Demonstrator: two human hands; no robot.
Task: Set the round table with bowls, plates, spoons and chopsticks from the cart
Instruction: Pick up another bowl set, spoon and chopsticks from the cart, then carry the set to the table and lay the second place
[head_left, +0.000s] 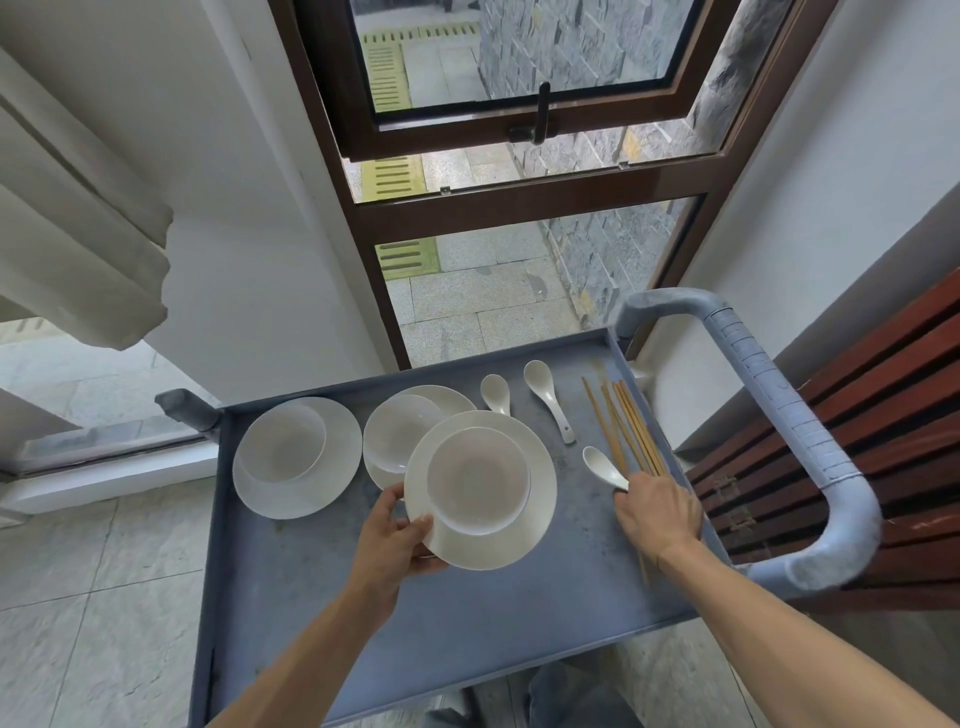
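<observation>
Chopsticks (626, 428) lie along the cart tray's (467, 623) right edge, their near ends hidden under the right hand (657, 512), which is closed on them and a spoon (602, 467). The left hand (397, 530) pinches the rim of a plate (540, 499) carrying a bowl (478, 480), partly covering another plate-and-bowl set (400, 439).
</observation>
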